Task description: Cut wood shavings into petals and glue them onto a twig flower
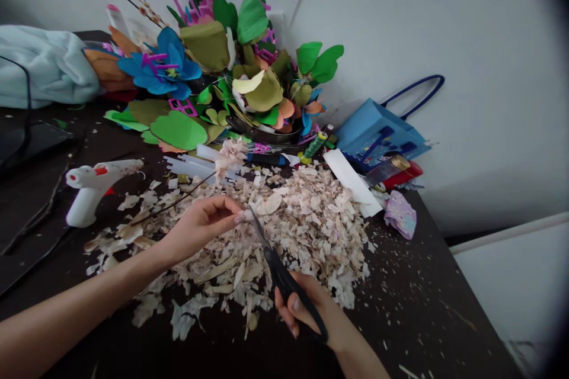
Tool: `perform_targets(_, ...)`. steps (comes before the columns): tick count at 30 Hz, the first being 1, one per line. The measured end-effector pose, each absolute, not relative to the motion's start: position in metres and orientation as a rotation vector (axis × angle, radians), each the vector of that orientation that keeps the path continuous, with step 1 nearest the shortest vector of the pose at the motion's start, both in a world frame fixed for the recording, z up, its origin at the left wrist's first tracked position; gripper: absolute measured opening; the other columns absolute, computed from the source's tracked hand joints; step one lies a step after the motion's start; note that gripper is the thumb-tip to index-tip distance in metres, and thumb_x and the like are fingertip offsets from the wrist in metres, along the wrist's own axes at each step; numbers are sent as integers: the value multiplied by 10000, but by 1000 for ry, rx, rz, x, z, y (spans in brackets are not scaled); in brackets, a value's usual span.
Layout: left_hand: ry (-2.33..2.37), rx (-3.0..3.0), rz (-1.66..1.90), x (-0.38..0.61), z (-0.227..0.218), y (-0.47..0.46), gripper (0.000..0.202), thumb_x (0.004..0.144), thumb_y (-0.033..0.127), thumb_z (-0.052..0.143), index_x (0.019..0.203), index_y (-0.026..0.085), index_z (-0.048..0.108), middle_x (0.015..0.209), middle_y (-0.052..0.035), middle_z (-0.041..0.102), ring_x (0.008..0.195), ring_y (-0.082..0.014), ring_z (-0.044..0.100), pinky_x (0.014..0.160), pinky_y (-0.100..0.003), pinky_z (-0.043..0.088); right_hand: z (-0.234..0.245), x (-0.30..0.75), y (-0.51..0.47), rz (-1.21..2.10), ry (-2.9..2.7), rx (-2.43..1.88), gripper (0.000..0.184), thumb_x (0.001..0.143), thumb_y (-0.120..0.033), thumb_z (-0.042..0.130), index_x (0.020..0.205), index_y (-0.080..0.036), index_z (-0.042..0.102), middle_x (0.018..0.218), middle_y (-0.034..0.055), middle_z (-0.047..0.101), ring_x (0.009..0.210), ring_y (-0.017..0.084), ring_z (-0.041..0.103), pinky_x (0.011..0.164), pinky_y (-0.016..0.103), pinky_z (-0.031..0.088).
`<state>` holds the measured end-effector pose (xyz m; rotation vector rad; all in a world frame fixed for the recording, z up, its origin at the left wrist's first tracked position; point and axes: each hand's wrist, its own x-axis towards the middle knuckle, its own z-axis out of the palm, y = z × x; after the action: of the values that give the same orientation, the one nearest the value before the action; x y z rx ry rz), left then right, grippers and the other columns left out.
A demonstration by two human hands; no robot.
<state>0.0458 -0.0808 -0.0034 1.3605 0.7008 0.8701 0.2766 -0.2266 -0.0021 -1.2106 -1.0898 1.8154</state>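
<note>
My left hand is pinched shut on a small pale petal piece at its fingertips, just above a big heap of pale paper scraps. My right hand grips black scissors, blades pointing up and left to the pinched piece. A thin brown stem topped by a pale paper flower lies behind my left hand.
A white glue gun lies at the left on the dark table. Colourful paper flowers and leaves pile up at the back against the wall. A blue bag, bottles and a white strip sit at the right.
</note>
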Motion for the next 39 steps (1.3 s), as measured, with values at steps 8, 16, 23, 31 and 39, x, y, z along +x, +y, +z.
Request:
perform_targets(8, 711, 1341, 869, 46, -4, -82, 132, 827, 314, 701, 812, 187, 668, 849, -35, 694, 761, -132, 609, 689, -231, 474, -5, 275, -227, 1815, -1087, -1210, 521, 766, -648, 673, 759, -150, 521, 572, -41, 501, 412, 47, 428, 417, 171, 363)
perform_targets(16, 712, 1317, 845, 47, -2, -83, 127, 823, 309, 710, 811, 190, 665, 864, -31, 713, 786, -128, 632, 716, -224, 482, -6, 275, -229, 1815, -1094, -1227, 534, 765, -662, 662, 786, -143, 540, 554, -44, 491, 410, 53, 427, 407, 172, 353)
perform_targets(23, 714, 1322, 806, 46, -4, -81, 147, 836, 331, 700, 834, 187, 666, 867, -38, 714, 816, -150, 653, 753, -255, 499, -7, 276, -226, 1819, -1087, -1222, 526, 767, -658, 664, 767, -151, 524, 548, -46, 486, 394, 47, 413, 395, 169, 342)
perform_targets(31, 685, 1270, 783, 47, -3, -80, 114, 844, 301, 693, 838, 191, 664, 814, -9, 711, 770, -117, 652, 749, -225, 502, -4, 278, -227, 1820, -1088, -1242, 518, 767, -644, 673, 760, -150, 516, 548, -49, 486, 396, 46, 416, 399, 167, 336)
perform_targets(39, 682, 1274, 790, 47, -1, -80, 94, 846, 280, 688, 840, 189, 667, 789, -14, 695, 738, -126, 640, 726, -240, 504, -3, 279, -227, 1802, -1120, -1300, 543, 745, -681, 662, 740, -160, 507, 532, -56, 469, 393, 49, 405, 394, 174, 327)
